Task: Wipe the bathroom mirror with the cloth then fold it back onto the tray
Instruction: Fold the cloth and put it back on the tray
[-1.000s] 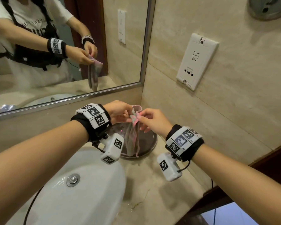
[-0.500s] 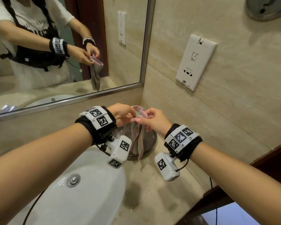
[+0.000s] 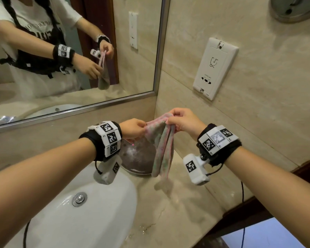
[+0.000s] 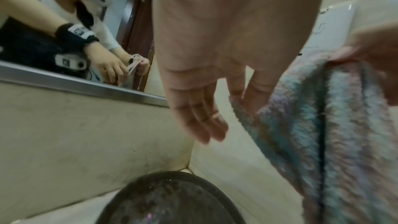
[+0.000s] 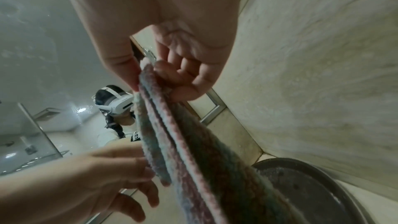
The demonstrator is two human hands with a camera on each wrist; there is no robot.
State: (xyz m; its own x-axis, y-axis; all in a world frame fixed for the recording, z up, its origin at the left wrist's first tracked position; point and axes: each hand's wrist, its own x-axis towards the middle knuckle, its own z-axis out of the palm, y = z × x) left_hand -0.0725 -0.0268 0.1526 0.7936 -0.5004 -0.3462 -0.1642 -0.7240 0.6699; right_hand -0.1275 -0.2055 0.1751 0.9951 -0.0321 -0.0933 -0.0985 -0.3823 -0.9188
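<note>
A pink and pale-green cloth hangs in a long doubled fold. Its lower end dangles over the counter just right of the dark round tray. My right hand pinches the top of the fold between thumb and curled fingers. My left hand pinches the cloth's left edge with thumb and index while its other fingers hang straight. The cloth fills the wrist views above the tray. The mirror lies behind, reflecting both hands.
A white sink basin with a metal drain sits under my left forearm. The marble counter runs right to a tiled wall with a white socket plate. A metal fixture hangs at top right.
My hands have risen and moved apart. The right hand has carried the top of the cloth up and to the right, so the cloth now hangs longer beside the tray.
</note>
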